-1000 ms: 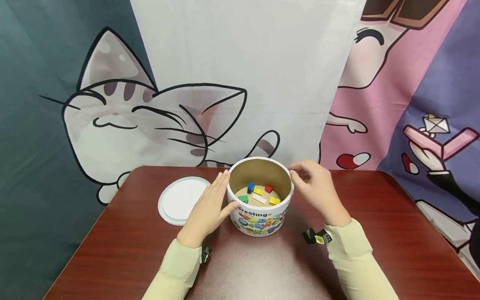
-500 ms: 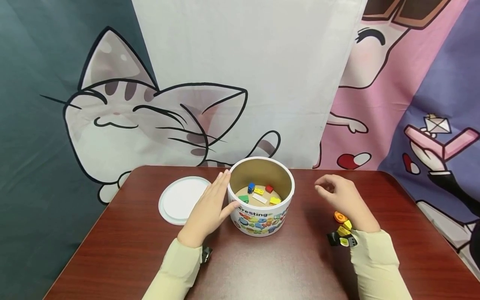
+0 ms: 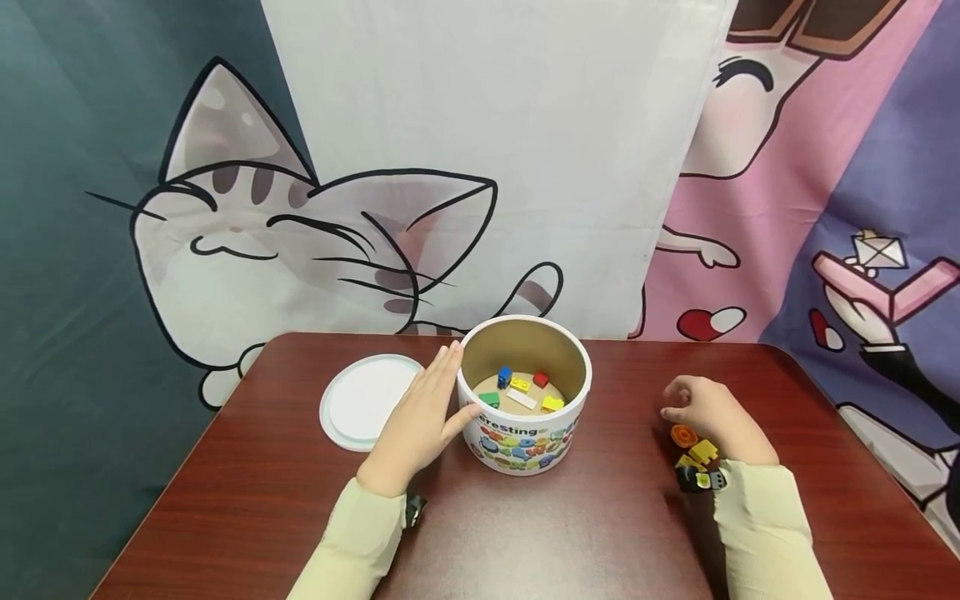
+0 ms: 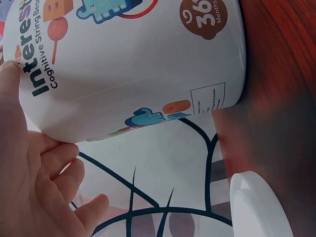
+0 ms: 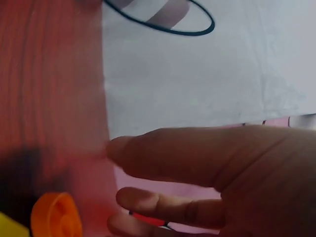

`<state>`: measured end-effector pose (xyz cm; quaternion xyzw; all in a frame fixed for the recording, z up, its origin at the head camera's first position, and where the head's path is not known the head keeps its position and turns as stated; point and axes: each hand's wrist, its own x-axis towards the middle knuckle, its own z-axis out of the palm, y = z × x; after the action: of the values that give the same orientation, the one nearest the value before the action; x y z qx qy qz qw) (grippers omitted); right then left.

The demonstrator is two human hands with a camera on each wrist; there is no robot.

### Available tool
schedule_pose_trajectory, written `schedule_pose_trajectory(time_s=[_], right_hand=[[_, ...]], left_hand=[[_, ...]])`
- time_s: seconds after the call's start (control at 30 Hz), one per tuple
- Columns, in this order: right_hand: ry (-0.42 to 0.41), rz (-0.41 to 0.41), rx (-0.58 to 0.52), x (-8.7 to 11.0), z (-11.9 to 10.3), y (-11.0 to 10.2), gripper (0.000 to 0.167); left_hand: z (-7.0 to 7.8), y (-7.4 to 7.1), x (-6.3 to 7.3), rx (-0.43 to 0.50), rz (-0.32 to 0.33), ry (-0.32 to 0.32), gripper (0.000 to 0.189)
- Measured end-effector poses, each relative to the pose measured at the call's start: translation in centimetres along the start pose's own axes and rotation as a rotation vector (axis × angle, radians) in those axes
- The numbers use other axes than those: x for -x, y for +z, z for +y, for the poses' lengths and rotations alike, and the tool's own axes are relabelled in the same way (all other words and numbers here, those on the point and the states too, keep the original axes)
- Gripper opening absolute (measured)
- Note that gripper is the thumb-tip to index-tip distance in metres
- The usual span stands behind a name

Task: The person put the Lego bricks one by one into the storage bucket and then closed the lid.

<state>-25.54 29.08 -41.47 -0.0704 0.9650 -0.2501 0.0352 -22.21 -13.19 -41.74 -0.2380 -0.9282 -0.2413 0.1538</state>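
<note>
A white round bucket (image 3: 517, 446) with colourful prints stands mid-table, its mouth facing up. Inside lie several small bricks, including a blue one (image 3: 505, 377), a red one (image 3: 540, 379), a green one (image 3: 489, 399) and a white one (image 3: 521, 399). My left hand (image 3: 412, 421) touches the bucket's left side and rim with nearly straight fingers. To the right, my right hand (image 3: 720, 417) hovers with bent fingers and nothing between them. Beneath it on the table are a round orange piece (image 3: 683, 436) and a yellow brick (image 3: 703, 452), partly covered by the wrist and its camera.
The bucket's white lid (image 3: 367, 400) lies flat on the table, left of the bucket and partly behind the left hand. A brown wooden table (image 3: 495, 542) carries everything. Printed cloth (image 3: 487, 100) hangs along its far edge.
My right hand has moved away from the bucket's right rim, rightward and down to the orange and yellow pieces, which have come into sight. My left hand has stayed at the bucket.
</note>
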Motion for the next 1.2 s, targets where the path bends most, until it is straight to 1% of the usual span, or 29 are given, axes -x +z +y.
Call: schedule_pose_trajectory(time_s=[0.2, 0.4, 0.73, 0.93, 1.2], right_hand=[[0.042, -0.05, 0.0, -0.2, 1.1, 0.3, 0.027], [0.063, -0.087, -0.002, -0.2, 1.8, 0.7, 0.026], [0.056, -0.106, 0.005, -0.2, 1.5, 0.9, 0.027], [0.072, -0.111, -0.014, -0.3, 1.3, 1.0, 0.023], [0.052, -0.085, -0.012, -0.3, 1.0, 1.0, 0.019]], left_hand=[[0.0, -0.1, 0.0, -0.006, 0.011, 0.003, 0.085], [0.1, -0.1, 0.0, -0.001, -0.004, 0.0, 0.085], [0.0, 0.0, 0.0, -0.01, -0.003, 0.003, 0.086], [0.0, 0.0, 0.0, -0.007, 0.0, 0.006, 0.085], [0.0, 0.2, 0.0, -0.008, -0.006, 0.001, 0.085]])
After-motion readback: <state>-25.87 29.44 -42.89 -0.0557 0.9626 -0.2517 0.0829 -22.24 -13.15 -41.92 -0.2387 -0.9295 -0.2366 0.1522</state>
